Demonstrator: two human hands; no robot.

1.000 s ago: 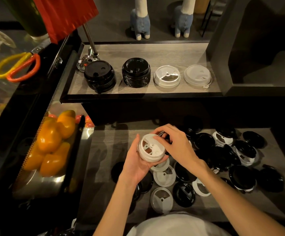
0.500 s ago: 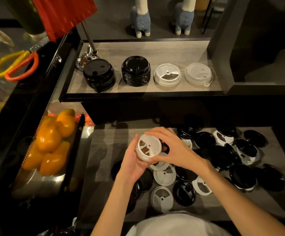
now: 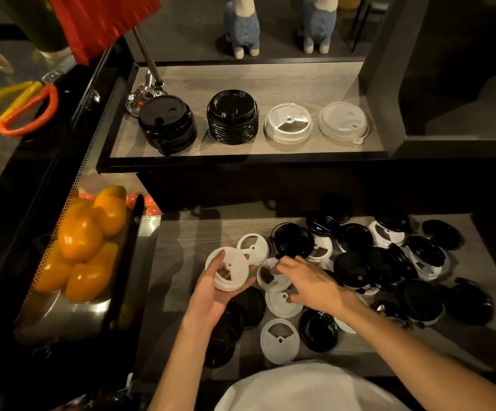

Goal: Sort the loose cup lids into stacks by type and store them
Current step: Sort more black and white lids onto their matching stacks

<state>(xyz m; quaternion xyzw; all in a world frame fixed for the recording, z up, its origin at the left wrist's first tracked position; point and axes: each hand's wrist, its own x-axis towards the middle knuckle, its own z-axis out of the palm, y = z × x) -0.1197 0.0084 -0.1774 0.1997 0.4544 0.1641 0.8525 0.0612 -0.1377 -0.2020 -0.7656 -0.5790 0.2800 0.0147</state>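
Fingers of the left hand [image 3: 211,295] curl round a small stack of white lids [image 3: 231,272] above the near shelf [image 3: 181,247]. Just right, the right hand [image 3: 310,281] pinches the rim of a loose white lid [image 3: 272,275] among scattered black and white ones.

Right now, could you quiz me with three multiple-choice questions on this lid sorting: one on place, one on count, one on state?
1. Where do the finished lid stacks stand?
A. upper shelf
B. beside the peppers
C. on the scissors

2. How many stacks stand there?
A. two
B. four
C. six

3. What is the left hand doing?
A. hanging empty
B. holding white lids
C. holding a black lid

Key: 1 A, the stacks sit in a row on the upper shelf. 2 B, two black stacks, two pale ones. 3 B, the left hand holds white lids in its fingers.
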